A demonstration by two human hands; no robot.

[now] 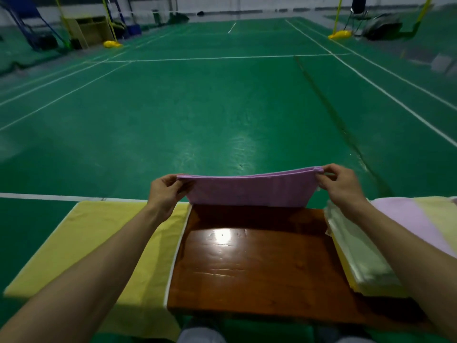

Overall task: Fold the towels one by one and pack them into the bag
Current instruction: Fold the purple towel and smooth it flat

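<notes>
Purple, soft and matte, a rectangular cloth towel (249, 191) hangs doubled over between the two hands, pulled taut along its top edge in the air over the far edge of a glossy reddish-brown wooden table (247, 273). Whether its lower edge touches the wood I cannot tell. The left hand (166, 191) pinches the left top corner between thumb and curled fingers. The right hand (342, 185) pinches the right top corner the same way, and two layers of fabric show there. The table's polished top throws back a bright patch of light and shows fine scratches. A flat pale yellow towel (99, 243) with a thin white border lies spread beside the bare wood on the left, under the left forearm. On the right edge of the table lies a flat translucent plastic bag (363, 256), smooth and slightly shiny, with pale yellow showing beneath it; the right forearm crosses part of it. Just beyond it to the right lies fuzzy cloth in pink and pale yellow bands (420, 219). Around the table spreads a green sports court floor (222, 107), smooth and faintly reflective, marked with white lines. Far off stand two yellow post bases (112, 44) and a light wooden cabinet (86, 28).
</notes>
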